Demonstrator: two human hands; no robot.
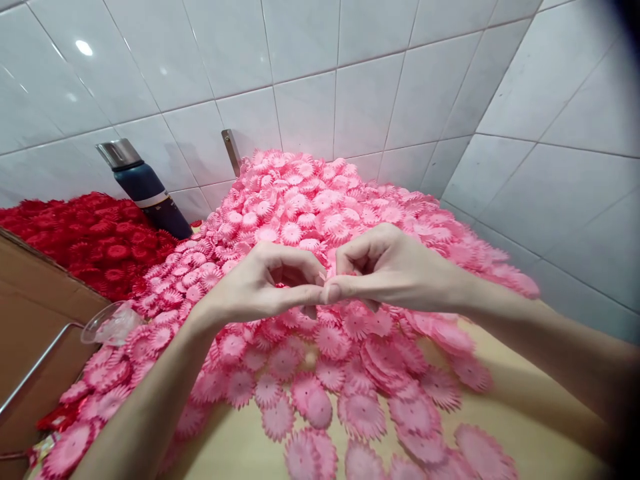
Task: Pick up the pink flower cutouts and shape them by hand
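Over a big heap of pink scalloped petal discs [300, 200], both hands meet at the fingertips. My left hand [275, 280] is closed in a pinch, thumb against fingers. My right hand [385, 267] pinches from the other side, its thumb tip touching the left thumb. Between them a small part of a pink petal disc [331, 260] shows; most of it is hidden by the fingers. Looser discs [363, 410] lie flat below the hands, each with a fringed edge and a tiny centre hole.
At the left, a dark blue bottle [155, 197] leans beside a red heap of petal discs [100, 233]. A clear plastic bowl [113, 323] sits near a cardboard box [40, 300]. White tiled walls [310, 100] bound the wooden table [530, 400] behind and right.
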